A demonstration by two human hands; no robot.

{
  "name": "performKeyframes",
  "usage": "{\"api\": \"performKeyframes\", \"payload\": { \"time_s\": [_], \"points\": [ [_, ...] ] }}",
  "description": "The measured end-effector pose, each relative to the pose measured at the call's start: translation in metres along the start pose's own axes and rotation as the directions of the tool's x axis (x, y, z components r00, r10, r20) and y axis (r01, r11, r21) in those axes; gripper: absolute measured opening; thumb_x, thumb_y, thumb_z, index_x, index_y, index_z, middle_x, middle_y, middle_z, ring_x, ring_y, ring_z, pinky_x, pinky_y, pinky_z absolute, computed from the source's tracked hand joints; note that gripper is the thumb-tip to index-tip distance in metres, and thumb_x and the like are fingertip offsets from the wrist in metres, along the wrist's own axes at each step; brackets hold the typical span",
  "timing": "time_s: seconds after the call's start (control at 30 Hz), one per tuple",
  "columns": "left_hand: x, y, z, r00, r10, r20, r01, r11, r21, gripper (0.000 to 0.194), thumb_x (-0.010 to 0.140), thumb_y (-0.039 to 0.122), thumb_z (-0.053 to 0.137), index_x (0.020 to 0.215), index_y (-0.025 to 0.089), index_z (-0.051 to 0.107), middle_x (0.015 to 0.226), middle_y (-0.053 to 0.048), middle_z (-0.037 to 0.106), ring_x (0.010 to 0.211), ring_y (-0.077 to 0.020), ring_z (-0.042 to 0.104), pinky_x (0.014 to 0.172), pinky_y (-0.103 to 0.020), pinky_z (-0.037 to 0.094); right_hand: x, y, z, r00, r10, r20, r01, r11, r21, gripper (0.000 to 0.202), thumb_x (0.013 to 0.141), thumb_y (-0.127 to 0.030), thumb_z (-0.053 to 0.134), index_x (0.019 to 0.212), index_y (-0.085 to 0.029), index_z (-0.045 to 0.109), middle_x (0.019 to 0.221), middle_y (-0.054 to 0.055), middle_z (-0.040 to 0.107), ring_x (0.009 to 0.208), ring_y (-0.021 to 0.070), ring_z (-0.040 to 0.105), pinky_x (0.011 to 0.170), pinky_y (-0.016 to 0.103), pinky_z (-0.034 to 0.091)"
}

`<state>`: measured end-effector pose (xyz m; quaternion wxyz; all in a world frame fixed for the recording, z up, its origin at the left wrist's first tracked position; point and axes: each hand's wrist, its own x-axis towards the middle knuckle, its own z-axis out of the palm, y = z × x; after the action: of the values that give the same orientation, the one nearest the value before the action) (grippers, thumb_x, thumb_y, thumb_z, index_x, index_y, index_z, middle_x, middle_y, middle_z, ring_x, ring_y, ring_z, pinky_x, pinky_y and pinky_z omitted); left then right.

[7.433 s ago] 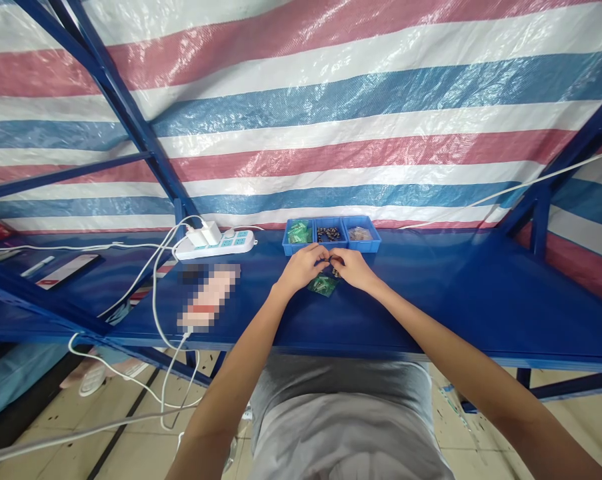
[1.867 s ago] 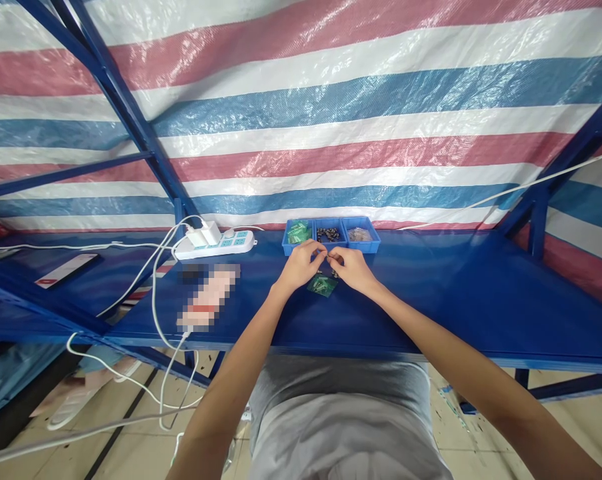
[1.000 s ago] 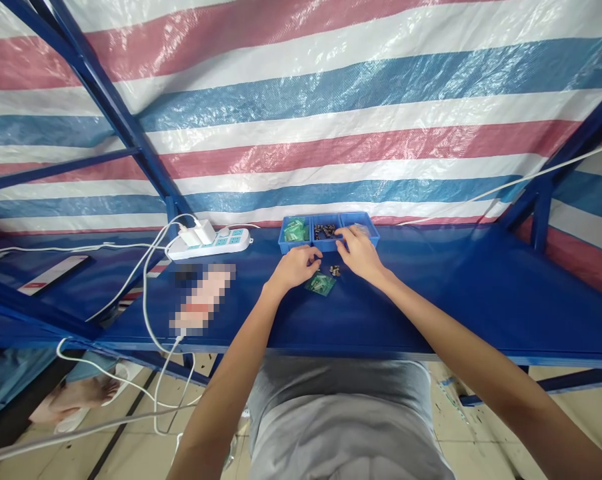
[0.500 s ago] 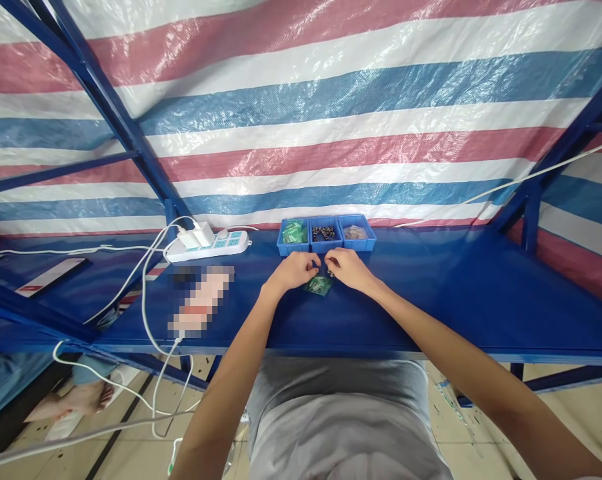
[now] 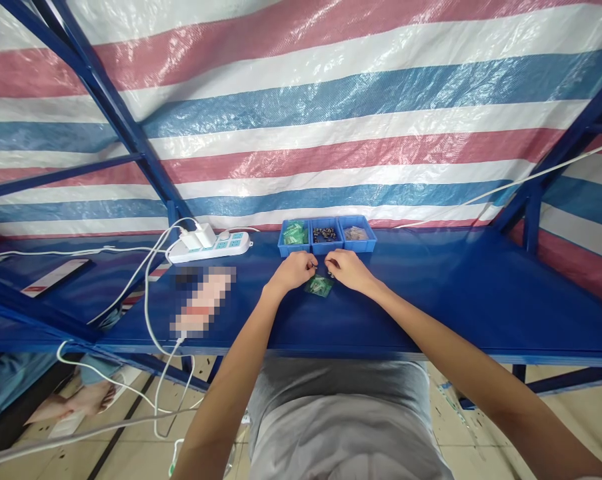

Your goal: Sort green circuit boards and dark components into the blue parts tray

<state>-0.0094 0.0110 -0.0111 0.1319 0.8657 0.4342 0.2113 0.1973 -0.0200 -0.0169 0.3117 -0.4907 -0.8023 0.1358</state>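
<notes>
My left hand (image 5: 295, 270) is just in front of the blue bins, its thumb and fingers pinched together; a tiny dark thing shows at the tips. Facing it, my right hand (image 5: 349, 269) is also pinched, with small pale, shiny bits at its fingertips, too small to name. Between and below both hands, a green packet (image 5: 320, 286) lies on the blue table. Behind the hands, the left bin (image 5: 287, 252) holds green packets (image 5: 295, 232). Small black and brass-coloured parts (image 5: 325, 234) fill the middle bin, and a clear bag of small pieces (image 5: 355, 233) lies in the right one.
A white power strip (image 5: 211, 247) with chargers and white cables stands at the left. In front of it is a blurred-out pink object (image 5: 205, 300) with a cable. Blue frame posts rise on both sides, before a striped sheet (image 5: 331, 133). Another person's foot (image 5: 88, 398) shows below left.
My left thumb and fingers have come closer together, and a tiny dark thing now shows at their tips. My right hand stays pinched in nearly the same place.
</notes>
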Motion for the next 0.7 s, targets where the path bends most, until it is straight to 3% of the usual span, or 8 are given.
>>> {"api": "performKeyframes", "payload": {
  "time_s": [0.4,0.53,0.7],
  "points": [
    [0.000,-0.003,-0.002,1.000,0.002,0.006,-0.002,1.000,0.001,0.018,0.084,0.013,0.058,0.091,0.018,0.074,0.091,-0.006,0.070,0.081,-0.0192,0.067,0.080,-0.029,0.053,0.000,0.002,0.001,1.000,0.002,0.003,-0.002,1.000,0.007,0.019,0.093,-0.017,0.052,0.082,-0.020,0.068,0.086,0.005,0.066,0.071,0.0151,0.061,0.073,0.026,0.047],
    [-0.002,0.004,-0.003,0.998,0.031,-0.051,-0.029,0.999,0.041,0.015,0.088,0.016,0.057,0.091,0.020,0.071,0.095,-0.006,0.068,0.085,-0.0195,0.066,0.081,-0.030,0.053,0.001,0.002,0.000,1.000,0.004,0.004,-0.004,1.000,0.004,0.018,0.093,-0.016,0.053,0.084,-0.020,0.068,0.086,0.005,0.066,0.071,0.0151,0.061,0.073,0.026,0.046],
    [-0.002,0.014,-0.004,0.986,0.107,-0.127,-0.112,0.993,-0.034,0.016,0.092,0.018,0.054,0.101,0.022,0.066,0.100,-0.004,0.071,0.092,-0.0193,0.067,0.083,-0.029,0.053,0.002,0.002,0.000,0.999,0.008,-0.039,-0.008,1.000,0.011,0.015,0.093,-0.014,0.055,0.088,-0.019,0.068,0.087,0.004,0.064,0.070,0.0140,0.059,0.073,0.026,0.044]
  ]
}}
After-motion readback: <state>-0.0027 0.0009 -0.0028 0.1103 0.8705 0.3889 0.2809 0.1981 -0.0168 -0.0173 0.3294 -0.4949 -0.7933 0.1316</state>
